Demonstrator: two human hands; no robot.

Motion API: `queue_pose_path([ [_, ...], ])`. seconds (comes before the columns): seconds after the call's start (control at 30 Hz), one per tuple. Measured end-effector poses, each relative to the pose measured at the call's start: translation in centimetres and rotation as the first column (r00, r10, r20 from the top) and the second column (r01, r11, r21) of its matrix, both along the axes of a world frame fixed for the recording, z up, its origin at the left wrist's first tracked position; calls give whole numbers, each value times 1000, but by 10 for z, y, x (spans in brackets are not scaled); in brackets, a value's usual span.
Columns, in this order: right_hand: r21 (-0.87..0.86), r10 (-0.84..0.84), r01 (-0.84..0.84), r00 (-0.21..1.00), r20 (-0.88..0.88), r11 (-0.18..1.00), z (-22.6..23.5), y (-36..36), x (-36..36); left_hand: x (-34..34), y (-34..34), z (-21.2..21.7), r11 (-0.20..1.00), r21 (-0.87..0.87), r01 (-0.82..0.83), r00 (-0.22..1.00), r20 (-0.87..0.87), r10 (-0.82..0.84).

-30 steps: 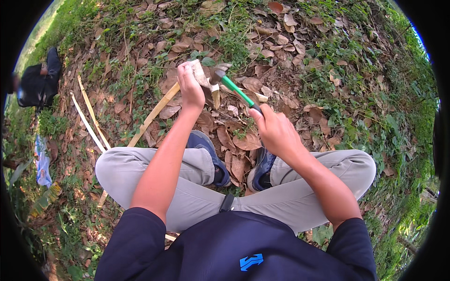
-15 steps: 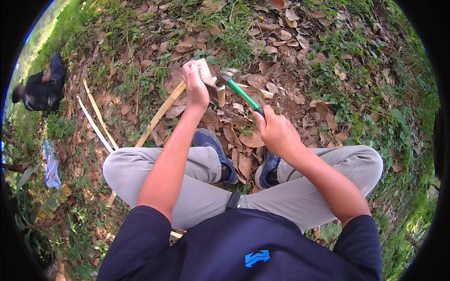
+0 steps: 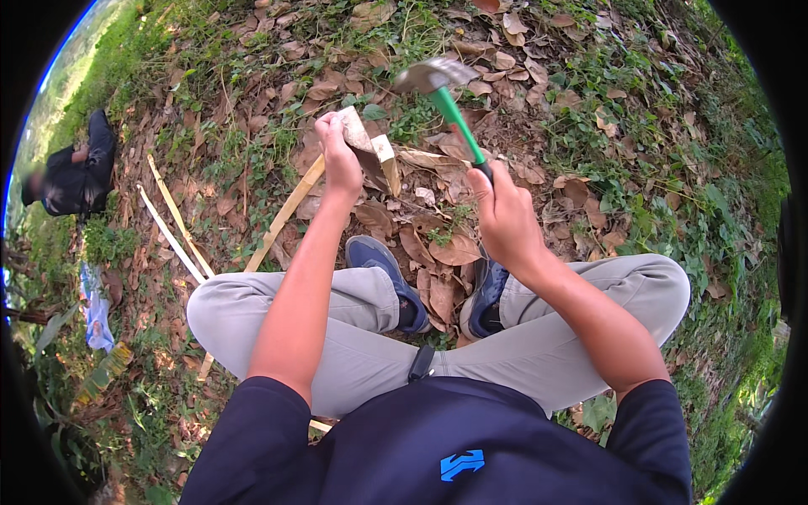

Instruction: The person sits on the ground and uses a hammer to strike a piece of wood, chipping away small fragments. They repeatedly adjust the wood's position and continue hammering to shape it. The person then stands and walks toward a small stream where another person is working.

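My right hand (image 3: 509, 217) is wrapped round the black grip of a claw hammer (image 3: 452, 114) with a green handle. Its metal head, smeared by motion, is up in the air beyond the wood. My left hand (image 3: 340, 160) is closed on a rough, pale brown wooden piece (image 3: 357, 130); the fingers' far side is hidden. Just right of that piece stands a short light wooden stick (image 3: 387, 164) with a pale cut end, apart from the hammer head. A long bamboo-like strip (image 3: 286, 215) runs from beside my left hand down toward my left knee.
Two more pale strips (image 3: 177, 219) lie on the leafy ground at left. Beyond them a person in dark clothes (image 3: 80, 172) sits, and a blue-white plastic sheet (image 3: 97, 307) lies nearer. My shoes (image 3: 383, 273) flank dry leaves (image 3: 438, 290). Green weeds (image 3: 648, 126) grow at right.
The hammer has lifted away from the wood, up and slightly right, its head now farther off. My right hand has shifted a little right. My left hand still holds the wooden piece, almost unmoved.
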State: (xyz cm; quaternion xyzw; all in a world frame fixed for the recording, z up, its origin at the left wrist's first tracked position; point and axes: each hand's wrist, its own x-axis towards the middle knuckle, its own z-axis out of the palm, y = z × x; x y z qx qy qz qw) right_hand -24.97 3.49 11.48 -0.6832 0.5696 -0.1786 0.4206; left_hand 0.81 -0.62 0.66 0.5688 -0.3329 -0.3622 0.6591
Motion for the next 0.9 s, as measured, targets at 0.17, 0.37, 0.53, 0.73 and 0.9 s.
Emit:
queue_pose_path([
  [0.17,56,216,-209,928,-302,976,-16,15,-5,-17,-1,8,997,-57,52,974,-216,-63],
  [0.37,34,42,-39,995,-85,999,-4,11,-8,-9,1,0,1000,-11,26,997,71,-25],
  [0.53,7,136,-140,948,-287,990,-11,-5,-11,-4,-2,17,995,0,102,981,-164,-100],
  [0.73,109,-147,142,988,36,984,-24,-18,-18,6,3,21,969,70,235,972,-6,-235],
  [0.9,158,-74,74,997,-11,985,-47,-16,-21,2,2,26,962,53,268,963,-7,-268],
])
